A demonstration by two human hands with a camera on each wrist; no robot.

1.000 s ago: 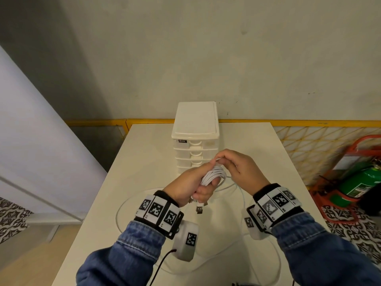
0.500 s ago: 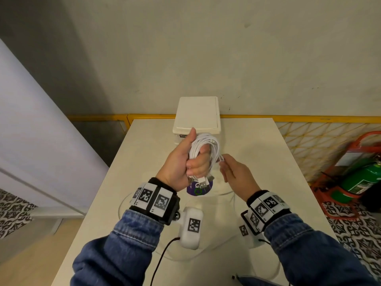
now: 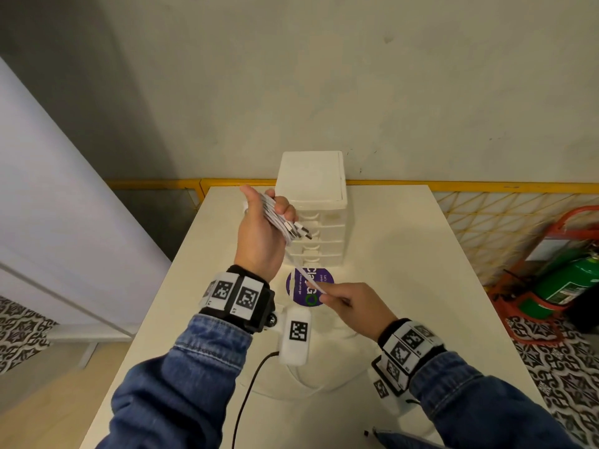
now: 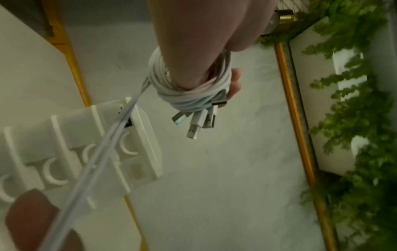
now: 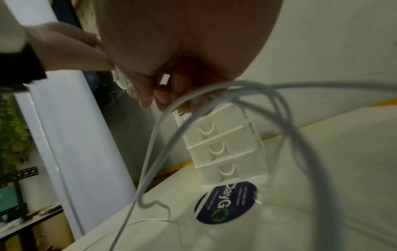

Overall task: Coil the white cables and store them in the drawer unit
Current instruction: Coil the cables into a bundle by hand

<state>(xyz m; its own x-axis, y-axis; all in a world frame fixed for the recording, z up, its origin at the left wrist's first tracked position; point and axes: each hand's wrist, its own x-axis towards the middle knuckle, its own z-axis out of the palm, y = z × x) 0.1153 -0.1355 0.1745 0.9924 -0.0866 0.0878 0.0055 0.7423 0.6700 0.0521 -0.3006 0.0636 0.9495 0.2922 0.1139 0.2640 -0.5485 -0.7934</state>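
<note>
My left hand (image 3: 264, 222) is raised left of the white drawer unit (image 3: 312, 202) and grips a coil of white cables (image 3: 275, 217), whose USB plugs (image 4: 198, 122) stick out below the fingers. A taut stretch of white cable (image 3: 308, 280) runs from the coil down to my right hand (image 3: 340, 298), which pinches it above the table. Loose cable loops (image 5: 150, 152) hang from the right hand to the tabletop. The drawer unit's drawers (image 5: 223, 149) are all pushed in.
A round purple sticker (image 3: 311, 286) lies on the white table (image 3: 405, 254) in front of the drawer unit. A yellow rail (image 3: 453, 184) runs behind the table. A green extinguisher (image 3: 567, 283) stands on the floor at the right.
My left hand has lifted the coil up and to the left, away from the drawer unit's front. My right hand has drawn back toward me, pulling a stretch of cable taut.
</note>
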